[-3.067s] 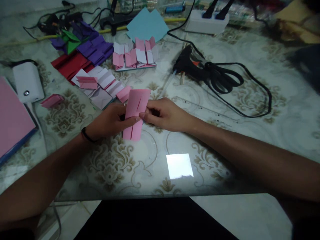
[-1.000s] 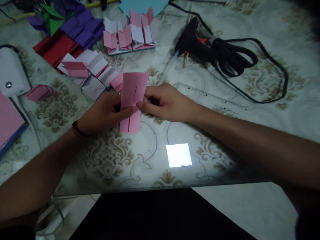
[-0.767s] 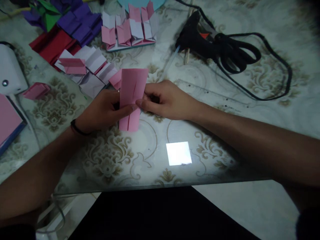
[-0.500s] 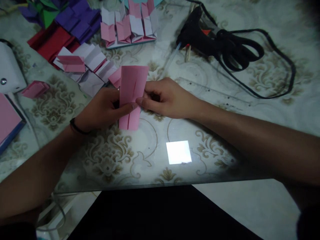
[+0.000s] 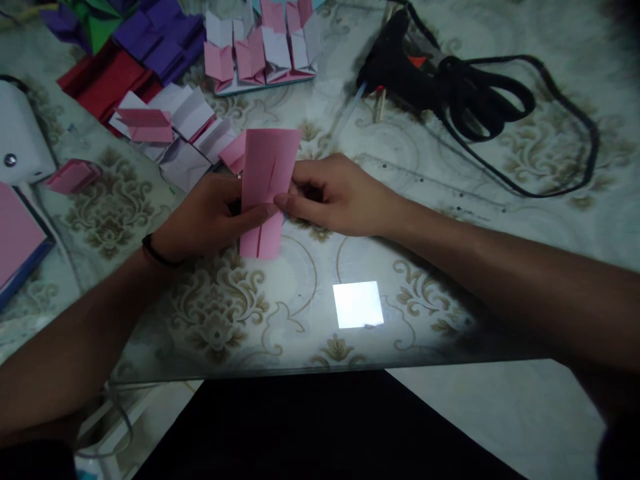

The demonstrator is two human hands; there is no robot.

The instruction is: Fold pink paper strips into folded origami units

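A folded strip of pink paper (image 5: 270, 160) stands tilted between my two hands, a crease or slit running down its middle. My left hand (image 5: 215, 210) grips its left edge, thumb laid across the front and fingers hidden behind. From the right side, my right hand (image 5: 333, 197) pinches the strip's edge between thumb and fingers. Just behind the paper lie white and pink folded paper pieces (image 5: 187, 137). A smaller pink folded piece (image 5: 75, 175) rests by itself to the left.
Folded red paper (image 5: 107, 83), purple paper (image 5: 163, 40) and a pink-and-white row (image 5: 263, 53) lie at the back. A black glue gun (image 5: 395, 67) with coiled cord is at back right, near a clear ruler (image 5: 435, 180). A white device (image 5: 23, 133) stands at left.
Both hands keep the same hold on the pink paper. The whole view has shifted very slightly; nothing else has visibly moved.
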